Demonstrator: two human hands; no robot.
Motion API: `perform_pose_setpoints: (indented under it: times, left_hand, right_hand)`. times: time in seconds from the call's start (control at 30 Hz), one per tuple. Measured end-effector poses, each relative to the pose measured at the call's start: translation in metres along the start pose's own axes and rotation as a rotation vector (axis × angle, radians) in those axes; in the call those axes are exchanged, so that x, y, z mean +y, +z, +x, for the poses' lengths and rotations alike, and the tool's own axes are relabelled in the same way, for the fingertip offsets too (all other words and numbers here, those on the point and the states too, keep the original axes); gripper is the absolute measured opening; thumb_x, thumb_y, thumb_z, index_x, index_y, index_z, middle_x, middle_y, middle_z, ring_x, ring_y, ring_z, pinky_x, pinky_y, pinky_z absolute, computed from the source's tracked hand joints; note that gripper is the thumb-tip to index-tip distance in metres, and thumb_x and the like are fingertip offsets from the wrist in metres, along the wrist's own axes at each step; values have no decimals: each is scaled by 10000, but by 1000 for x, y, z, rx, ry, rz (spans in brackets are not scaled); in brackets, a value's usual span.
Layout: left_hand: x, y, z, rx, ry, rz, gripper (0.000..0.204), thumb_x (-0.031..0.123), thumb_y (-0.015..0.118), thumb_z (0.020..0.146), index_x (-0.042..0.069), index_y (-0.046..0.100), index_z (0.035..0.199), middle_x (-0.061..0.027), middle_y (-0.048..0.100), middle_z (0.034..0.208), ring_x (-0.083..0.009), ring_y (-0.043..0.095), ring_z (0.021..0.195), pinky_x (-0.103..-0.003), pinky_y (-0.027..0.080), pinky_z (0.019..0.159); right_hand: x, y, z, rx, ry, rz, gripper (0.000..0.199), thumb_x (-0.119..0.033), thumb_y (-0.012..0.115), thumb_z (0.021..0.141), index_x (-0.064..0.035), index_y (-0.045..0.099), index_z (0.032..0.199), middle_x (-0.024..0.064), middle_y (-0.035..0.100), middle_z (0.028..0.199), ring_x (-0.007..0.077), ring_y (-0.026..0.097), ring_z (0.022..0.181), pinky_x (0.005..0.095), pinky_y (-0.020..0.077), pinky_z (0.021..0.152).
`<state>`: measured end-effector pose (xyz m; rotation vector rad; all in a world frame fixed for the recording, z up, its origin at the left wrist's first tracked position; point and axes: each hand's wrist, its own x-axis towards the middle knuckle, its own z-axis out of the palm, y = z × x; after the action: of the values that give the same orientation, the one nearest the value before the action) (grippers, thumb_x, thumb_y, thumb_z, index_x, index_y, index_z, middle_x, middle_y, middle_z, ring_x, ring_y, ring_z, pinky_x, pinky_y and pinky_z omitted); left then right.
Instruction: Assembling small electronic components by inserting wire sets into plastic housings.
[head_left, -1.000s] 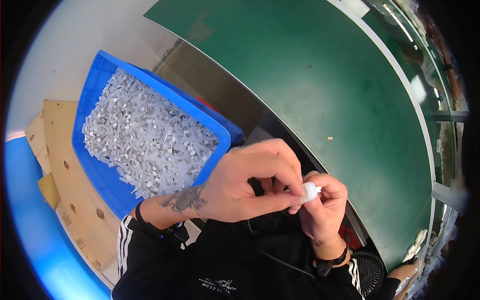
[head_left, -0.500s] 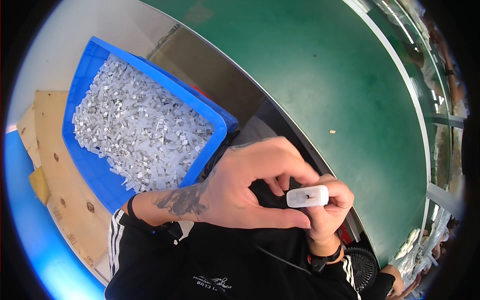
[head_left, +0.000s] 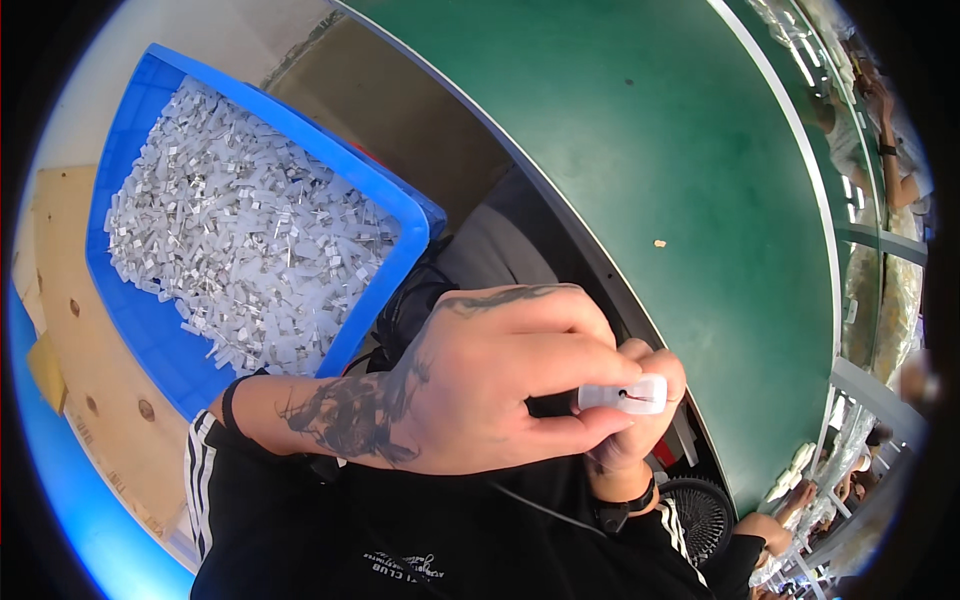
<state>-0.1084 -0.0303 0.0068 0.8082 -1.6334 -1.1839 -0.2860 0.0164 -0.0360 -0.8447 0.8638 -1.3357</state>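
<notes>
A small translucent white plastic piece (head_left: 645, 394) with a dark spot and a thin reddish-brown line on it sits between my two hands. My left hand (head_left: 510, 370), reaching across from the left, pinches its left end between thumb and forefinger. From the other side, the fingers of my right hand (head_left: 645, 430) are curled around the piece, partly hidden behind my left thumb. A blue bin (head_left: 405, 215) stands left of my hands, holding a heap of small whitish translucent pieces with shiny metal bits (head_left: 250, 220).
A green table (head_left: 690, 150) with a pale raised edge curves along the right, bearing a tiny beige bit (head_left: 659, 244). Wooden board (head_left: 110, 400) lies beside the bin. A black round fan-like grille (head_left: 695, 520) is by my right arm. Other people's hands (head_left: 770, 530) show at far right.
My left thumb and forefinger have closed onto the piece, where a gap showed before. The whole scene has shifted slightly left in view.
</notes>
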Motion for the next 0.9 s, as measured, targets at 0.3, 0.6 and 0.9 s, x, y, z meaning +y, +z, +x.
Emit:
perform_pose_setpoints:
  times: [0.3, 0.6, 0.9]
  left_hand:
    - [-7, 3, -4, 101, 153, 214, 296, 107, 823, 660, 81, 690, 923, -28, 635, 877, -157, 635, 671, -243, 504, 561]
    - [123, -83, -25, 67, 150, 198, 372, 60, 641, 769, 88, 537, 1125, -120, 533, 968, -241, 570, 726, -314, 517, 587]
    - [178, -138, -134, 605, 351, 361, 115, 38, 558, 860, 21, 566, 974, -110, 561, 784, -201, 567, 637, -271, 463, 508]
  right_hand:
    - [6, 10, 7, -49, -8, 151, 199, -116, 698, 832, -27, 527, 884, 112, 580, 823, 138, 514, 640, 277, 437, 613]
    - [-86, -53, 118, 208, 102, -179, 142, -118, 552, 929, -31, 558, 1040, 22, 602, 870, 52, 557, 697, 169, 439, 622]
    - [-228, -400, 284, 446, 84, -1008, 380, -235, 577, 912, -18, 565, 1224, 89, 608, 1171, 190, 595, 1017, 281, 485, 838]
